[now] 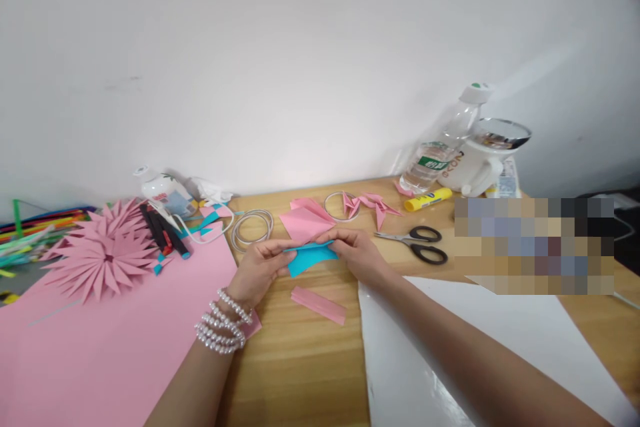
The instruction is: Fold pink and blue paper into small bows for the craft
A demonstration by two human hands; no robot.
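Observation:
A small blue paper (313,260) is stretched between my two hands above the wooden table, its upper edge folded over. My left hand (261,268), with pearl strands round the wrist, pinches its left end. The fingers of my right hand (357,253) are closed on the right end. Just behind the blue paper lie pink paper pieces (305,219). A folded pink strip (319,305) rests on the table in front of it. Black-handled scissors (420,243) lie right of my right hand.
Pink paper flowers (107,257), markers (163,230) and a large pink sheet (125,347) are at left. Metal rings (251,230) lie behind my left hand. A glue stick (428,200), water bottle (440,147) and white pitcher (475,163) stand back right; a white sheet (480,340) lies under my right forearm.

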